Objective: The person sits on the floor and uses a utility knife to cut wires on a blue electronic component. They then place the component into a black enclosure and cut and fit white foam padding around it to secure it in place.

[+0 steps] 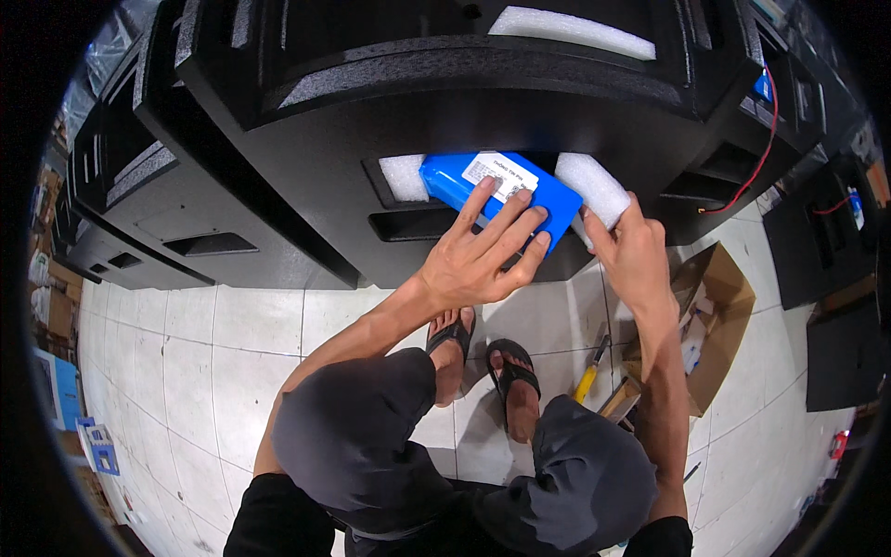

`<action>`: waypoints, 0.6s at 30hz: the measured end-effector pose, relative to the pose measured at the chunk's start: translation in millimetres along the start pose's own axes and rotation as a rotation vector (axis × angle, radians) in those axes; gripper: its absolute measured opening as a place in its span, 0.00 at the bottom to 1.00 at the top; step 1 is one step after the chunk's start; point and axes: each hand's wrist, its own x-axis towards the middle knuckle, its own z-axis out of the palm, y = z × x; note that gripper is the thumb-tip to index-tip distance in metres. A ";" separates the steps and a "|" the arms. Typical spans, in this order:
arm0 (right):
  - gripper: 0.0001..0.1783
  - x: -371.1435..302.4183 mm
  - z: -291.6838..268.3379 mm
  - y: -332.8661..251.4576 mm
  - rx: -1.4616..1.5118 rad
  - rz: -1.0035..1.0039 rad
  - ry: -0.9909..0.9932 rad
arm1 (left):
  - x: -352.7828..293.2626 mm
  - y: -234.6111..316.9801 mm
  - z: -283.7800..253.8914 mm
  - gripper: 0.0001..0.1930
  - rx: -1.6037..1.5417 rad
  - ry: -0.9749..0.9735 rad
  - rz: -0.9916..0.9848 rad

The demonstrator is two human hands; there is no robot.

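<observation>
A blue battery pack (pixel 557 206) with a white label sits tilted in a rectangular opening of the large black speaker cabinet (pixel 390 111). My left hand (pixel 483 246) lies over the pack with fingers spread on its face and label. At the pack's right end, my right hand (pixel 631 251) pinches a thick white foam block (pixel 591 186), which leans into the opening. Another white foam piece (pixel 405 177) is wedged at the opening's left side. Below it shows a dark slot (pixel 418 225) in the cabinet, partly covered by my left hand.
A white foam strip (pixel 571 32) rests on the cabinet's top. More black cabinets (pixel 223 204) stand at left and right; a red wire (pixel 772 139) hangs from one at right. On the tiled floor are a cardboard box (pixel 729 325) and a yellow-handled knife (pixel 587 381), near my sandalled feet.
</observation>
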 end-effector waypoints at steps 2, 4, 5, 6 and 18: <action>0.21 1.3 -1.8 -5.0 -0.009 0.019 -0.003 | 2.7 -0.3 -0.7 0.36 -0.010 -0.014 -0.001; 0.19 2.1 -6.9 -12.7 0.004 0.010 -0.049 | 3.6 -0.5 -1.7 0.36 -0.014 -0.024 -0.004; 0.18 1.5 -13.2 -18.7 0.022 -0.008 -0.093 | 2.9 -0.1 -2.2 0.37 -0.014 -0.027 -0.007; 0.17 1.9 -15.9 -21.3 0.040 -0.026 -0.137 | 2.1 -1.1 -3.6 0.37 -0.013 -0.031 -0.009; 0.13 5.9 -0.5 -0.7 0.028 -0.104 -0.057 | 0.0 -0.1 1.6 0.38 -0.050 -0.004 -0.037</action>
